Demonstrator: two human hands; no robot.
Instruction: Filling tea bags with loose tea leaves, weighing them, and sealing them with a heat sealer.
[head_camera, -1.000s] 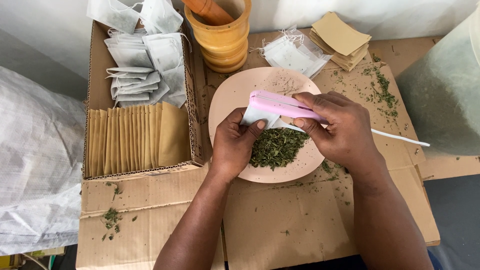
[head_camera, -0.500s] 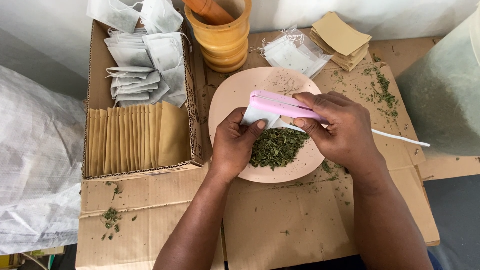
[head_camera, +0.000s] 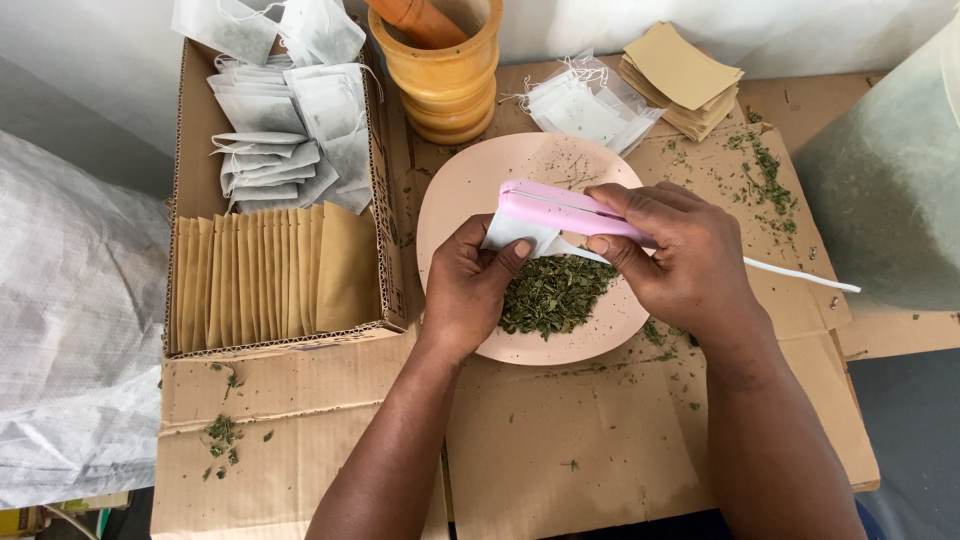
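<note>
The desk (head_camera: 620, 470) under both hands is covered in flattened brown cardboard scattered with green flakes. Left of the left hand sits an open cardboard box (head_camera: 190, 200), its near half packed with upright tan envelopes (head_camera: 265, 275) and its far half piled with white filter bags (head_camera: 285, 140). Beyond the hands stands a wooden mortar (head_camera: 445, 75) with a pestle in it, and beyond the right hand lie loose white bags (head_camera: 585, 105) and a stack of tan envelopes (head_camera: 680, 80). Directly beneath the hands is a round pink plate (head_camera: 470, 190) holding a heap of dried green leaves (head_camera: 555, 295). The right hand (head_camera: 680, 260) is wrapped around a slim pink sealer (head_camera: 560, 210), thumb below and fingers above, pressing it together; a white cord (head_camera: 800, 275) trails off to its right. The left hand (head_camera: 470, 290) pinches a small white filter bag (head_camera: 515, 232) between thumb and fingers, its top edge inside the sealer, just above the leaves.
</note>
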